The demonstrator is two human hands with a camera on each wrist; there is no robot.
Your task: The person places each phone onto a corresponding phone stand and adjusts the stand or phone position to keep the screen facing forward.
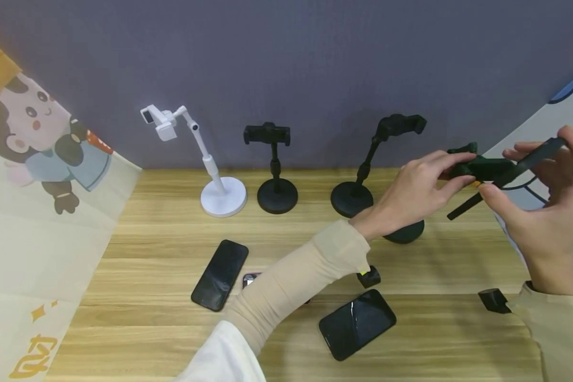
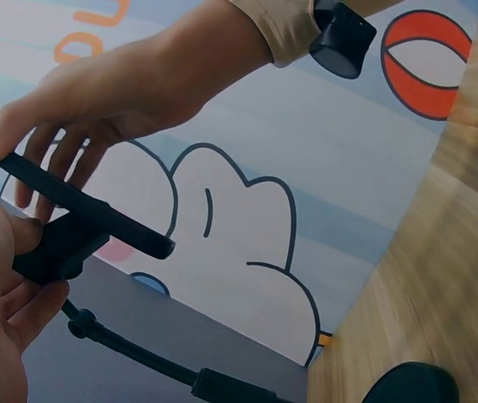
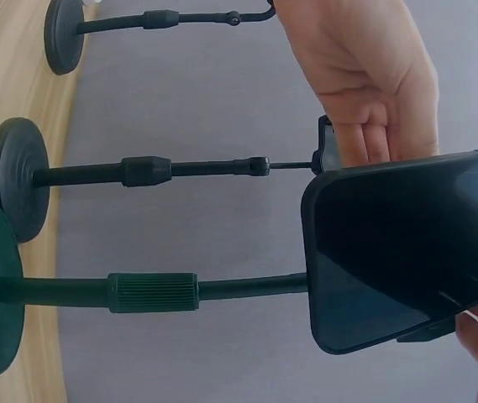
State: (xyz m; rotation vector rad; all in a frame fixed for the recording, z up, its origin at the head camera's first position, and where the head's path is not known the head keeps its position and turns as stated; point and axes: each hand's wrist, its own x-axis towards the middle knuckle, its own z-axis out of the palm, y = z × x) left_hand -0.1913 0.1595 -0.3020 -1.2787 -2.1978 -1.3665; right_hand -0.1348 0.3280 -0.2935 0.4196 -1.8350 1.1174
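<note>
My left hand (image 1: 422, 183) grips the clamp (image 1: 487, 168) of a dark green phone stand, fingers on one side and thumb on the other. The stand's round base (image 1: 405, 233) is on the table, partly behind my left wrist. My right hand (image 1: 556, 212) holds a dark phone (image 1: 537, 159) by its edges, tilted, with its back right at the clamp. In the right wrist view the phone's glossy screen (image 3: 398, 252) hides most of the clamp. The green pole (image 3: 150, 291) runs from the base to behind the phone.
A white phone stand (image 1: 223, 197) and two black phone stands, one central (image 1: 277, 196) and one right (image 1: 350, 199), line the back. Two phones, one left (image 1: 219, 276) and one front (image 1: 358, 324), lie on the wooden table (image 1: 148, 339). Another phone (image 1: 250, 278) shows partly beneath my left sleeve.
</note>
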